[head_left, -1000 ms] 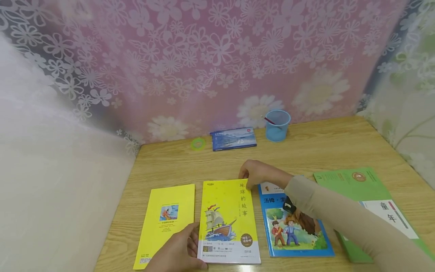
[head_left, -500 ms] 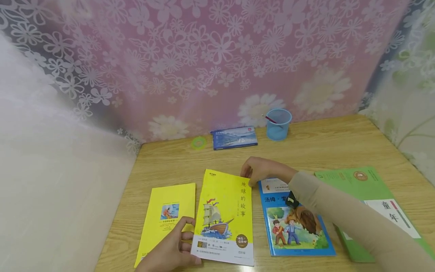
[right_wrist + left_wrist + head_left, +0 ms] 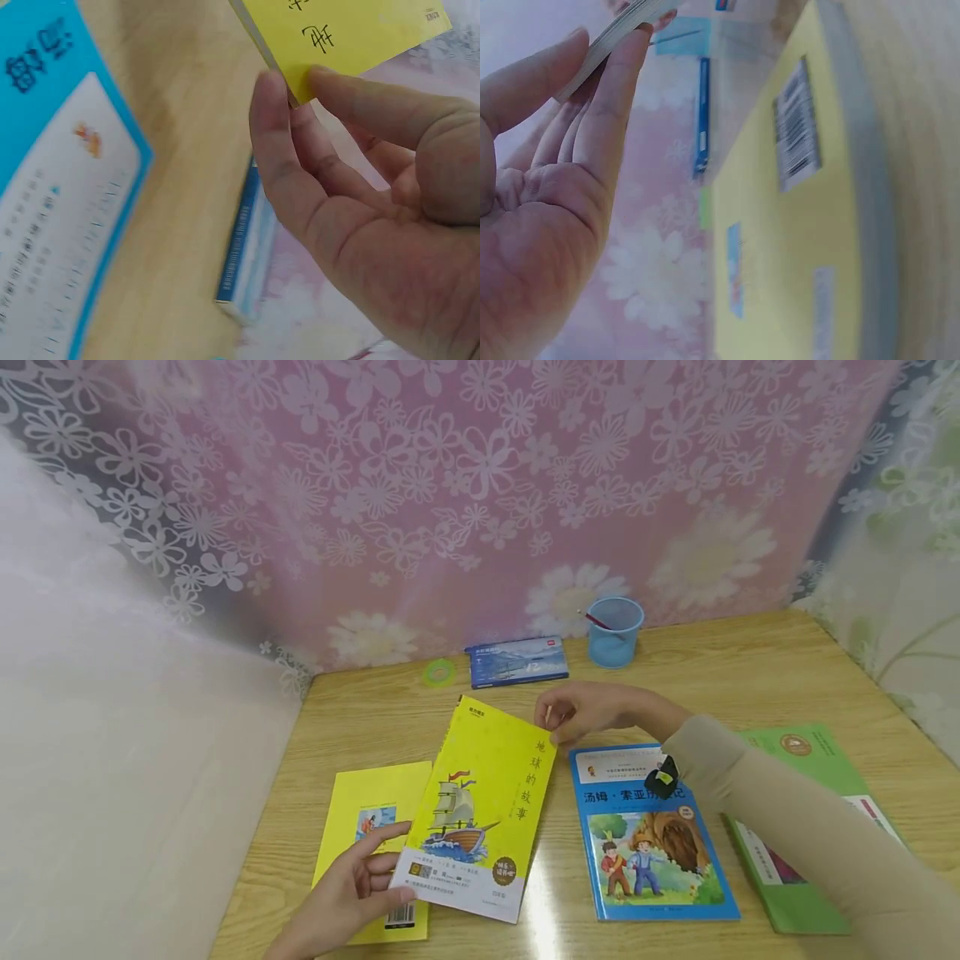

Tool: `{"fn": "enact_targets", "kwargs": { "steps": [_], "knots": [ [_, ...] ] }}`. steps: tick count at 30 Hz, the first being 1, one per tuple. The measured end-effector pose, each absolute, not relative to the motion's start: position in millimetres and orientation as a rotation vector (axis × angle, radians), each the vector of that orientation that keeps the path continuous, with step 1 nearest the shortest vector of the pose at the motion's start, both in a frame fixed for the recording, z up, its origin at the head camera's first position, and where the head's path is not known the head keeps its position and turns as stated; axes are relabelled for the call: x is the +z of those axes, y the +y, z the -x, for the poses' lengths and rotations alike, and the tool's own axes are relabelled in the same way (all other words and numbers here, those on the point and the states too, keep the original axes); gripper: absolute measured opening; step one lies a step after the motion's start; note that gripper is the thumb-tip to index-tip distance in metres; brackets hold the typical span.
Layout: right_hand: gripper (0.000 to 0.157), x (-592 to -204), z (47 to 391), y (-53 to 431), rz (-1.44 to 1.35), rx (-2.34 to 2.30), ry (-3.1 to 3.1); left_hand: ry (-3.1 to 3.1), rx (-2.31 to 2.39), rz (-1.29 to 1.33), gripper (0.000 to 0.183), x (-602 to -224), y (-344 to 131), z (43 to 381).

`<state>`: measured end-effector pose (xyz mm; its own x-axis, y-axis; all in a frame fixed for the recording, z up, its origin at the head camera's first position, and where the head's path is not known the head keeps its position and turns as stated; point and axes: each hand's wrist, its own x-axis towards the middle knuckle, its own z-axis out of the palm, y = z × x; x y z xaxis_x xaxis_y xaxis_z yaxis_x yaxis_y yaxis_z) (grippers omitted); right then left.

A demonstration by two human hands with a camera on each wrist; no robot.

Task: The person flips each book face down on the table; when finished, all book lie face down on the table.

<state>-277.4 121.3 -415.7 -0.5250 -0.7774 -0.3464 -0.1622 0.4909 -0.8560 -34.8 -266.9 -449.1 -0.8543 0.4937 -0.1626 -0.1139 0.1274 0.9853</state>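
A yellow book (image 3: 480,802) with a sailing ship on its cover is held tilted above the table between both hands. My left hand (image 3: 348,885) pinches its lower left edge, thumb on the cover and fingers beneath. At the upper right corner my right hand (image 3: 581,710) pinches the book between thumb and fingers; the right wrist view shows this grip on the yellow corner (image 3: 322,45) closely. Partly under the held book lies a second yellow book (image 3: 345,810), back cover up, its barcode (image 3: 797,124) visible in the left wrist view.
A blue book (image 3: 652,860) with two cartoon children lies right of centre, beneath the right forearm. Farther right, a green book (image 3: 795,902) is partly covered by the sleeve. Along the back stand a blue box (image 3: 517,662), a green tape roll (image 3: 438,672) and a blue mesh pen cup (image 3: 615,635).
The ship book has risen off the table, moved left and turned clockwise, now overlapping the other yellow book. Both hands moved with it; the left hand now has its thumb over the cover.
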Motion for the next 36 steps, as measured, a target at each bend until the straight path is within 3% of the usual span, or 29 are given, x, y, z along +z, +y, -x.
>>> {"fn": "enact_targets", "kwargs": {
  "steps": [10, 18, 30, 36],
  "knots": [
    [0.022, -392.1, 275.6, 126.3, 0.743, -1.23, 1.85, 2.421, 1.709, -0.18, 0.039, -421.9, -266.2, 30.8],
    [0.022, -387.7, 276.4, 130.2, 0.728, -1.301, 1.891, 2.701, 1.612, -0.246, 0.034, -409.8, -254.6, 23.9],
    [0.034, -382.4, 273.5, 123.3, 0.553, -1.443, 1.928, 3.052, 1.412, -0.862, 0.052, -418.9, -250.2, 24.4],
    [0.032, -386.4, 271.9, 119.1, 0.625, -1.443, 2.077, 3.071, 1.285, -1.183, 0.036, -421.8, -247.2, 28.0]
  ]
}}
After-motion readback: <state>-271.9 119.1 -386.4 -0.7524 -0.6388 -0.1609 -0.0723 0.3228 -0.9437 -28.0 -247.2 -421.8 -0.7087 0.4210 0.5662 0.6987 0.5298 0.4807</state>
